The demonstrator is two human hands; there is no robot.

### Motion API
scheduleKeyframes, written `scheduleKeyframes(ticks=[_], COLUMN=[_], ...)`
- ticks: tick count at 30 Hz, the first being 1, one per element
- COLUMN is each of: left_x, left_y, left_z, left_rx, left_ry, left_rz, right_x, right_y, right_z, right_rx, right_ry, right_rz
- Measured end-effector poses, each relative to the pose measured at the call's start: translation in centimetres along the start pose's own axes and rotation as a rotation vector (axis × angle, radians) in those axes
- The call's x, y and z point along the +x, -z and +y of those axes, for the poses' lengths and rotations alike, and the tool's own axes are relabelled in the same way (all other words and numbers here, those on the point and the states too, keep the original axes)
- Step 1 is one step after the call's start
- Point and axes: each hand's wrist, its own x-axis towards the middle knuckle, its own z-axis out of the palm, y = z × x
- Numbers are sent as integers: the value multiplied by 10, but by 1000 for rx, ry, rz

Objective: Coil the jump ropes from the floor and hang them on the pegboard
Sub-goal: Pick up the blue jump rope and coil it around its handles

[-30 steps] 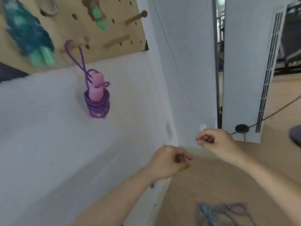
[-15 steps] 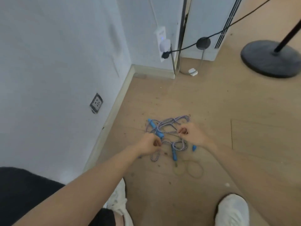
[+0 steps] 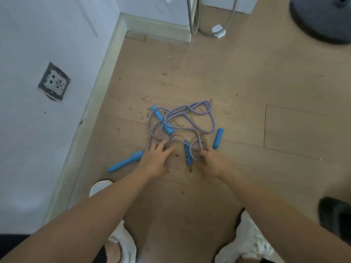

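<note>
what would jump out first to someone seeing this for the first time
A tangle of striped jump rope with bright blue handles lies on the wooden floor mid-frame. The left hand and right hand reach into its near edge. A scuffed wall socket sits on the white wall at left.

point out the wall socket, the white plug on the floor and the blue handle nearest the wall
wall socket (image 3: 53, 81), head view, middle of its faceplate
white plug (image 3: 218, 31), head view, middle of its body
blue handle (image 3: 125, 164), head view, mid-length of the grip
</note>
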Motion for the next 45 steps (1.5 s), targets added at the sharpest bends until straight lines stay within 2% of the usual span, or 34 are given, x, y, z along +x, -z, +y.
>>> scheduleKeyframes(ticks=[2, 5, 7, 8, 10, 12, 15, 19, 21, 23, 25, 27, 30, 32, 37, 40, 45], left_x=[4, 1, 0, 0, 0, 1, 2, 6, 9, 6, 0, -11, -30, -46, -98, -126, -153], left_y=[-2, -1, -4, -7, -5, 4, 26, 61, 84, 113, 146, 184, 233, 259, 320, 351, 376], left_z=[-5, -22, -41, -50, -59, -64, -69, -60, -47, -33, -16, 5, 30, 42, 55, 52, 35], left_rx=[65, 130, 126, 50, -296, -588, -777, -864, -932, -967, -906, -859, -814, -809, -900, -1041, -1169], left_ry=[-18, 21, 69, 109, 244, 410, 526, 477, 364, 211, 55, -58, -153, -198, -216, -204, -61], left_rz=[20, 91, 102, 117, 146, 172, 312, 392, 322, 161, 26, 7, 99, 144, 429, 639, 883], right_x=[1, 2, 3, 2, 2, 1, -1, -8, -15, -22, -32, -43, -68, -81, -113, -141, -180], right_y=[3, 15, 25, 31, 41, 53, 69, 88, 99, 112, 130, 150, 177, 190, 219, 234, 255], right_z=[3, 19, 29, 33, 36, 35, 35, 28, 17, 2, -23, -52, -100, -122, -129, -130, -123], right_rx=[69, 229, 442, 614, 926, 1110, 1344, 1532, 1500, 1325, 1159, 1052, 979, 911, 762, 679, 505], right_ry=[-24, -174, -265, -298, -367, -425, -484, -542, -535, -493, -342, -140, 138, 230, 243, 247, 204], right_rz=[80, 202, 299, 331, 364, 370, 418, 556, 595, 577, 465, 292, 44, -52, 66, 60, 102])
